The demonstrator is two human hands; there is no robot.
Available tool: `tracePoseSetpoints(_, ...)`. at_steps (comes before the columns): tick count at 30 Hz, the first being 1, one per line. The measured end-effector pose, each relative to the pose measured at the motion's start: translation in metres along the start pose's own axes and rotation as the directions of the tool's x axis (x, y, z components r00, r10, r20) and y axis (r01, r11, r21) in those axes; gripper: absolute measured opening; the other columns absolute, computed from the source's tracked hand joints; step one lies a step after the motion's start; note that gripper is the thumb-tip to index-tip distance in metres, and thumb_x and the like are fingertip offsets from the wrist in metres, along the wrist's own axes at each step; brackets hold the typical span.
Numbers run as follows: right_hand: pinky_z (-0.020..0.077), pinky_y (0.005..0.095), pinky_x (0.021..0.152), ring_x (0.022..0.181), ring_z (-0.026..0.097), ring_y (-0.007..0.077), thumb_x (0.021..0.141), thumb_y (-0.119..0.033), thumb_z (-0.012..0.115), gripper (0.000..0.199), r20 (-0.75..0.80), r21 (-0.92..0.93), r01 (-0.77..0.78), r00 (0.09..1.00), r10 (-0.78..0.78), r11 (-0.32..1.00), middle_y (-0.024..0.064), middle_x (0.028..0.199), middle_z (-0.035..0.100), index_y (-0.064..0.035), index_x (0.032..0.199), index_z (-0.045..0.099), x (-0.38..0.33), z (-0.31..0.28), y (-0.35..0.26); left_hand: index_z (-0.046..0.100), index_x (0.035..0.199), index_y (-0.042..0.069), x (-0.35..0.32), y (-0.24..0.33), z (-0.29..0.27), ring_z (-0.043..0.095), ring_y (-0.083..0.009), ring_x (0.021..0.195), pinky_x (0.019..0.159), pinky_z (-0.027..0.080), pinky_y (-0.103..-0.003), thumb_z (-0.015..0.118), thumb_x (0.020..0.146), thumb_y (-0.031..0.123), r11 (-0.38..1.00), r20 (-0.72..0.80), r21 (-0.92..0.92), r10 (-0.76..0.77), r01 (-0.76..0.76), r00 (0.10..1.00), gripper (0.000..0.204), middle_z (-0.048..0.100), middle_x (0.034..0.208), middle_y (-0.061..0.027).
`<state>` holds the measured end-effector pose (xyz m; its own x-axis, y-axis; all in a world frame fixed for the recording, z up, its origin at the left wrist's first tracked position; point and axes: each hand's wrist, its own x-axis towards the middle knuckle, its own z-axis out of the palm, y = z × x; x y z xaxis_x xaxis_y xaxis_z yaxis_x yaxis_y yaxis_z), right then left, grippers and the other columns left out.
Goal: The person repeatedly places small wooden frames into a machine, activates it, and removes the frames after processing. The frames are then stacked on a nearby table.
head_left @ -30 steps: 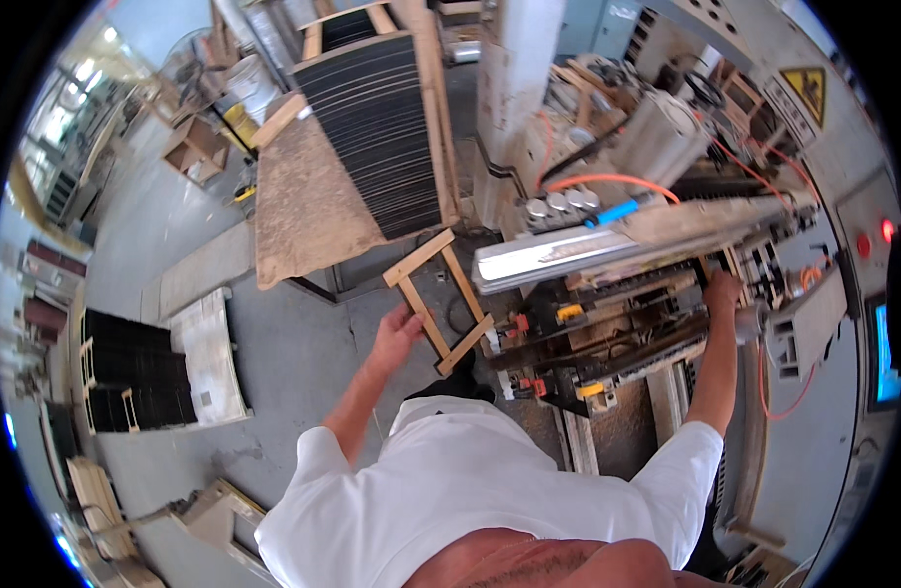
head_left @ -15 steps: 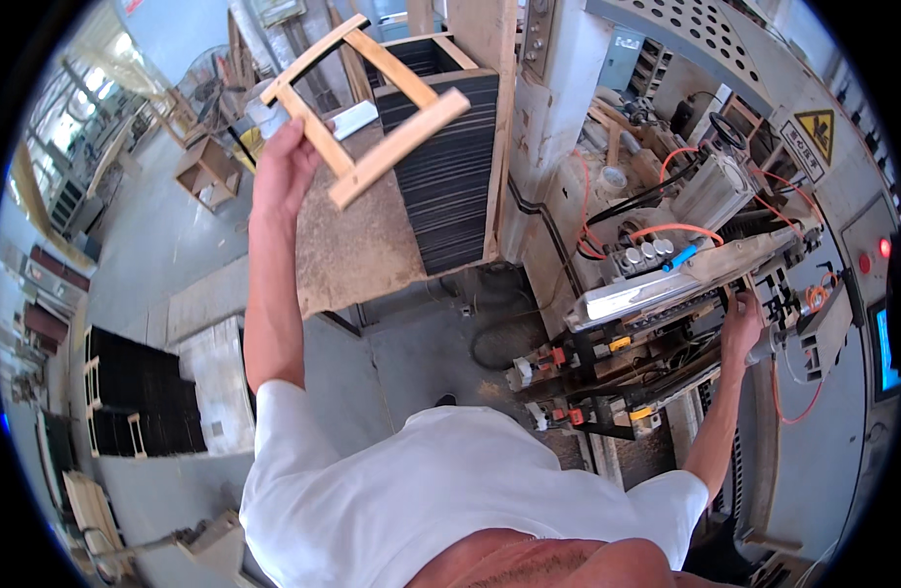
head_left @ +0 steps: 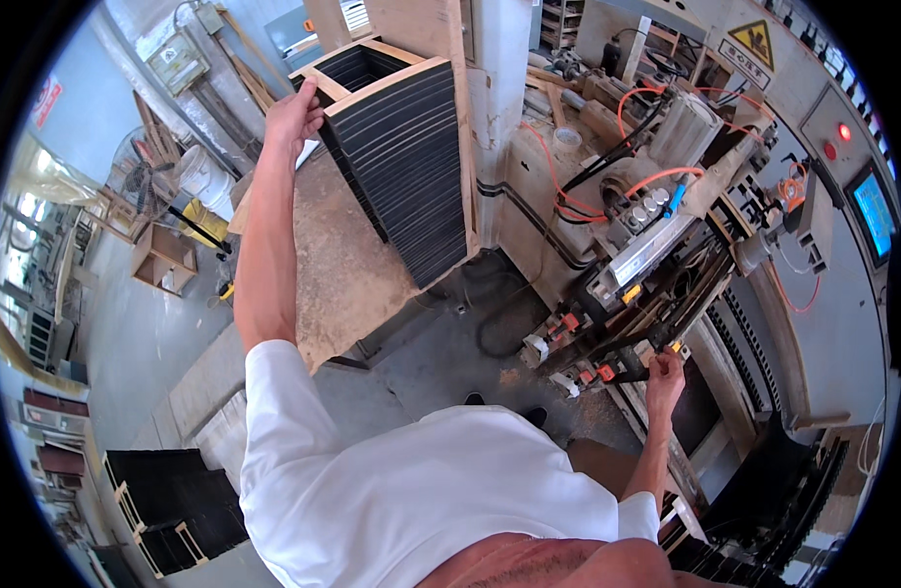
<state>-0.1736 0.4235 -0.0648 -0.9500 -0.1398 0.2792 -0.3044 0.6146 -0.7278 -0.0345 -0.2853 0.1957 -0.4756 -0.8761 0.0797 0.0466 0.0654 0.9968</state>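
Observation:
My left hand [head_left: 292, 116] reaches up and grips the near edge of a light wooden frame [head_left: 372, 67] that lies on top of a tall stack of black-faced frames [head_left: 403, 167]. The stack stands on a dusty wooden worktable [head_left: 342, 265]. My right hand [head_left: 664, 374] is low on the right, fingers closed around a small control or part on the front of a machine [head_left: 646, 255] with orange hoses and cables.
Grey concrete floor [head_left: 440, 363] lies between table and machine. A control panel with a red lamp and a blue screen [head_left: 862, 186] is at far right. More black frames [head_left: 171, 510] are piled at lower left. A wooden box [head_left: 161, 260] and a fan [head_left: 146, 162] stand at left.
My left hand has carried the wooden frame from beside the machine up and over, and now sets it on top of the black stack. My right hand stays at the machine front.

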Motion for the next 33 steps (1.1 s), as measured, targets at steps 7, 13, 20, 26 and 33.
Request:
tracePoseSetpoints(7,0.0469,0.0305,0.07,0.075,0.058,0.0196,0.082,-0.001,0.065,0.008,-0.096,0.105,-0.09,0.99,0.1,0.99,0.0106,0.082,0.058,-0.0007,0.089,0.059,-0.044,-0.014,0.016,0.058,0.111,0.0,-0.09,-0.059,0.006,0.061,-0.0191,0.082,0.077,0.051,-0.033,0.053,0.095,0.029,0.925,-0.2,-0.27,0.217,-0.267,0.955,0.034,0.064,0.094,-0.0087)
tracePoseSetpoints(13,0.0501,0.0398,0.071,0.082,0.063,0.0328,0.078,-0.012,0.068,0.019,-0.114,-0.076,-0.134,0.986,0.125,0.988,0.0131,0.095,0.064,-0.0058,0.095,0.062,-0.087,-0.061,0.042,0.06,0.09,0.009,-0.244,-0.321,-0.031,0.059,-0.0142,0.071,0.061,0.049,-0.03,0.044,0.1,0.03,0.974,0.191,-0.221,-0.008,0.051,0.981,0.028,0.063,0.081,-0.0042)
tracePoseSetpoints(20,0.0478,0.0443,0.082,0.097,0.059,0.0368,0.078,-0.016,0.069,0.022,-0.319,-0.41,-0.365,0.916,0.243,0.836,0.0157,0.108,0.062,-0.0039,0.095,0.061,-0.187,-0.172,0.084,0.058,0.094,0.008,-0.47,-0.399,0.123,0.062,-0.0162,0.075,0.068,0.053,-0.032,0.055,0.094,0.025,0.596,0.43,0.249,-0.774,0.763,0.465,0.018,0.063,0.085,-0.0035)
tracePoseSetpoints(26,0.0479,0.0452,0.082,0.099,0.058,0.038,0.082,-0.023,0.068,0.028,-0.32,-0.486,-0.682,0.72,0.615,0.546,0.0185,0.105,0.062,-0.0032,0.099,0.058,-0.294,-0.211,0.1,0.059,0.108,0.004,-0.481,-0.381,0.197,0.065,-0.0171,0.076,0.063,0.056,-0.031,0.057,0.094,0.023,0.715,0.512,0.463,-0.698,0.524,0.5,0.023,0.065,0.09,-0.0071)
tracePoseSetpoints(33,0.0485,0.0465,0.077,0.091,0.062,0.0386,0.084,-0.011,0.065,0.022,-0.39,-0.156,-0.761,0.633,0.668,0.63,0.0201,0.097,0.065,-0.0046,0.104,0.056,-0.341,-0.191,0.105,0.058,0.114,0.003,-0.511,-0.342,0.28,0.064,-0.0155,0.077,0.067,0.057,-0.029,0.056,0.096,0.021,0.773,0.639,0.511,-0.634,0.377,0.435,0.026,0.065,0.094,-0.0073)
